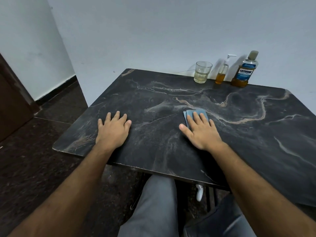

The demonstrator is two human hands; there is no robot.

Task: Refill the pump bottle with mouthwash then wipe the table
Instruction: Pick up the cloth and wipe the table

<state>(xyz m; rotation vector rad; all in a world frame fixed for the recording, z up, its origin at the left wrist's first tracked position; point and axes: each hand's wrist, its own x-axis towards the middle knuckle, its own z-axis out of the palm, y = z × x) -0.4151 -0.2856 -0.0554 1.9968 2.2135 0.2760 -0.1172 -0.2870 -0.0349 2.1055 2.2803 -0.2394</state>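
A clear pump bottle (222, 71) with amber liquid in its lower part stands at the back of the dark marble table (171, 93). To its right stands a mouthwash bottle (243, 71) with a blue label, cap on, amber liquid low inside. My right hand (199, 129) lies flat, fingers spread, pressing a folded blue cloth (190, 113) onto the tabletop near the middle. My left hand (113, 129) rests flat and open on the table's left part, holding nothing.
A drinking glass (202, 72) with a little pale liquid stands left of the pump bottle by the white wall. Dark floor and a brown door (10, 100) lie to the left. My legs sit under the table's near edge.
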